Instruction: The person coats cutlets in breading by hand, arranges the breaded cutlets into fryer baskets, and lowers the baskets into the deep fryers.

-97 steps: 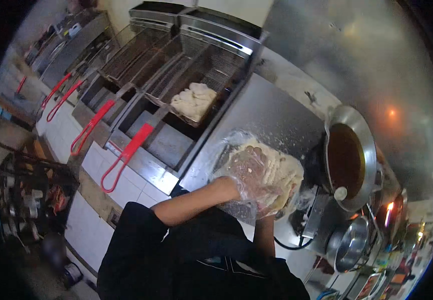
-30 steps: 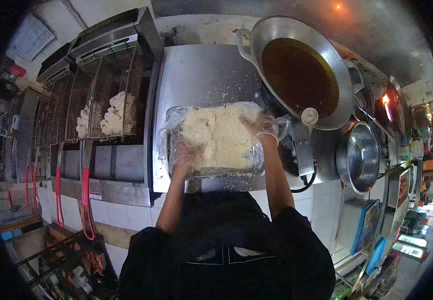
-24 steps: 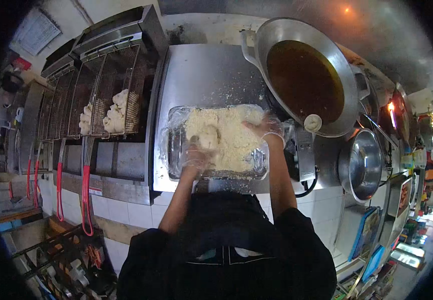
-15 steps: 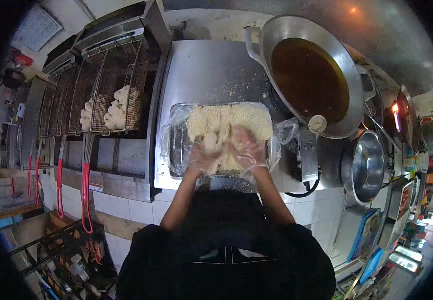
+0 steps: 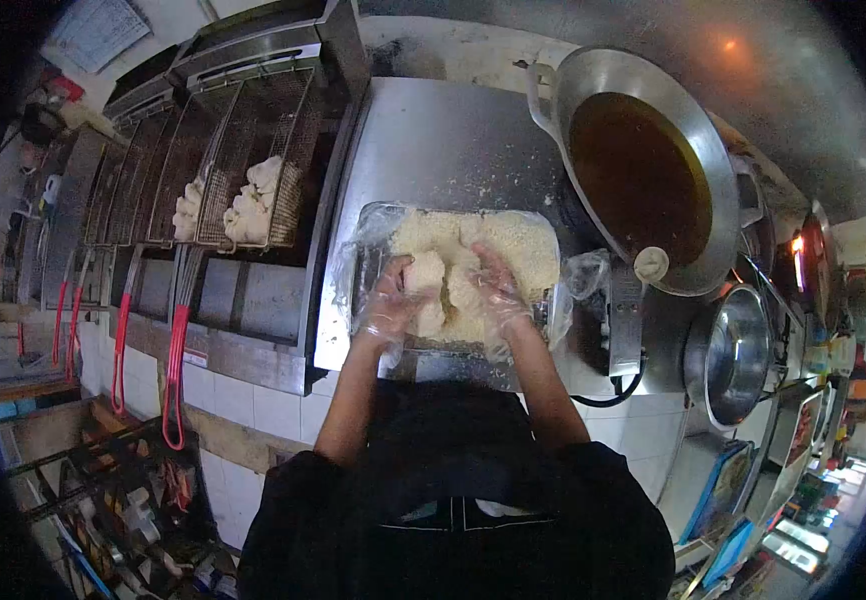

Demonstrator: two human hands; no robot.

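A clear plastic-lined tray of pale crumbly coating sits on the steel counter. My left hand, in a clear plastic glove, has its fingers round a coated piece at the tray's left part. Facing it, my right hand, gloved the same way, is curled round another coated piece. The two pieces are close together, with a narrow dark gap between them. Crumbs are scattered on the counter behind the tray.
Left of the counter, fryer baskets with red handles hold white coated pieces. At the right stand a large pan of brown oil with a ladle, a control box and a steel bowl.
Both hands have come together over the tray's middle and now each grips a coated piece. Earlier, they were spread apart at its sides. The view has turned and shifted.
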